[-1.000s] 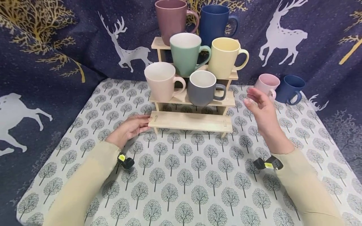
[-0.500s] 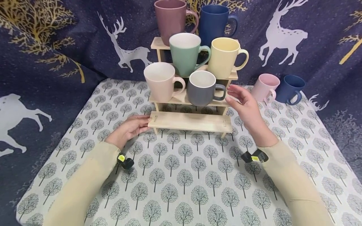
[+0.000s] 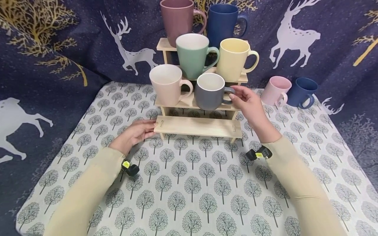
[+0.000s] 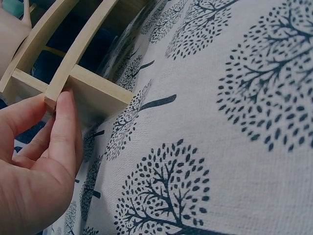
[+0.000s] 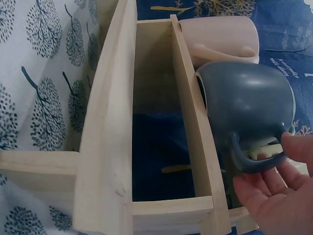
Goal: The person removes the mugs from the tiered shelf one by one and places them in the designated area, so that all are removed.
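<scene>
A stepped wooden display shelf (image 3: pixel 198 126) stands on the tablecloth, its lowest board bare. My left hand (image 3: pixel 133 135) pinches the left end of that board; in the left wrist view, thumb and fingers (image 4: pixel 62 132) close on its corner. On the tier above sits a dark grey mug (image 3: pixel 208 93) with a white inside, its handle turned right. My right hand (image 3: pixel 249 103) has thumb and fingers around this handle (image 5: pixel 257 164). The mug stays upright on its board. Left of it is a pale pink mug (image 3: pixel 166 87).
Higher tiers hold a green mug (image 3: pixel 192 57), a yellow mug (image 3: pixel 233 62), a mauve mug (image 3: pixel 178 24) and a navy mug (image 3: pixel 221 26). On the table at right, a pink mug (image 3: pixel 274 91) and a blue mug (image 3: pixel 298 93) stand side by side. A dark deer-print cloth (image 3: pixel 88 39) hangs behind.
My right hand has moved left from beside the pink mug on the table to the grey mug's handle and taken hold of it. The left hand stays at the shelf.
</scene>
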Demonstrator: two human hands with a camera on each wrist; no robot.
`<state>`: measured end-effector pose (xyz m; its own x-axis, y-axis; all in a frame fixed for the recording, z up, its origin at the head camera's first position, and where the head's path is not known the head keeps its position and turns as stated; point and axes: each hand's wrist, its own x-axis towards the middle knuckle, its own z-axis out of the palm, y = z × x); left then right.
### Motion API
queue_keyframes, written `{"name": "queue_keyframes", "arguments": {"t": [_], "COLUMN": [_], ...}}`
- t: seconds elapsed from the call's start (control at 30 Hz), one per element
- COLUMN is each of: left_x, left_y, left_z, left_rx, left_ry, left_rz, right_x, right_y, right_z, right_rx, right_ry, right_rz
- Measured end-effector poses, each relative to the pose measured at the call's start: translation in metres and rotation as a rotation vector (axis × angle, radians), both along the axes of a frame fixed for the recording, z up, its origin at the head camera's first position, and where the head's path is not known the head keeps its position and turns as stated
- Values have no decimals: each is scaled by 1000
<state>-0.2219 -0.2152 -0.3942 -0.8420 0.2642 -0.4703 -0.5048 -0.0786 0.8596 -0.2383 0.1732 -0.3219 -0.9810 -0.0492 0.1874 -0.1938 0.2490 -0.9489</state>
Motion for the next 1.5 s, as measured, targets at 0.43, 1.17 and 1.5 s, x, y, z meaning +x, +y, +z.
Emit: {"name": "queue_keyframes", "arguments": {"t": [0.43,1.17,1.5], "left_x": [1,-1,-1], "left_y": [-2,0,-1], "left_z": [0,0,0], "left_rx": [18,-4,-12], "left_ry": [4,11,-5], "left_rz": [-4,-14,0], "right_x": [-5,14,34], "right_y": [-2,4,20], "right_z": [4,4,6], "right_rx": [125,74,-40], "right_ry": [77,12,-33], "right_rz": [-38,14,32]}}
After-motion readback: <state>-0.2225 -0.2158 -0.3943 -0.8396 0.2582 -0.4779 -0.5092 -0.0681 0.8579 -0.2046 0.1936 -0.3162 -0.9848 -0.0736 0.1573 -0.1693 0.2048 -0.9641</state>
